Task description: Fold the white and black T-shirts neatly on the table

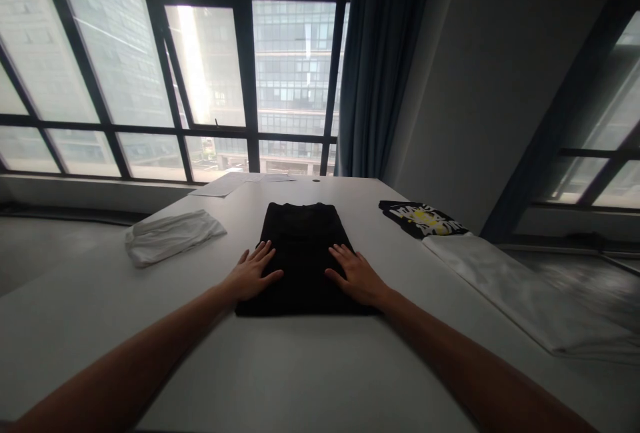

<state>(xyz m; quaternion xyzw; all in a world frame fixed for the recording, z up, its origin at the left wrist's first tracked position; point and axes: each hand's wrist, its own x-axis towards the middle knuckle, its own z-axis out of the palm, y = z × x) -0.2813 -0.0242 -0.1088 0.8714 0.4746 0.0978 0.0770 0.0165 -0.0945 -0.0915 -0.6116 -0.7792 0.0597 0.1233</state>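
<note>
A black garment, apparently a folded T-shirt (305, 273), lies flat as a long block in the middle of the white table (300, 373). Its neckline edge seems to be at the far end. My left hand (256, 272) rests palm down on its left side, fingers spread. On the right side my right hand (354, 274) lies flat in the same way, fingers stretched toward the far end. Neither hand grips the cloth. The underside of the garment is hidden.
A white folded cloth (173, 236) lies to the left. At the right edge are a black garment with white and yellow print (423, 218) and a white cloth (520, 293) hanging over the side. Paper sheets (220, 185) lie at the far end, before a blue curtain (383, 73) and windows.
</note>
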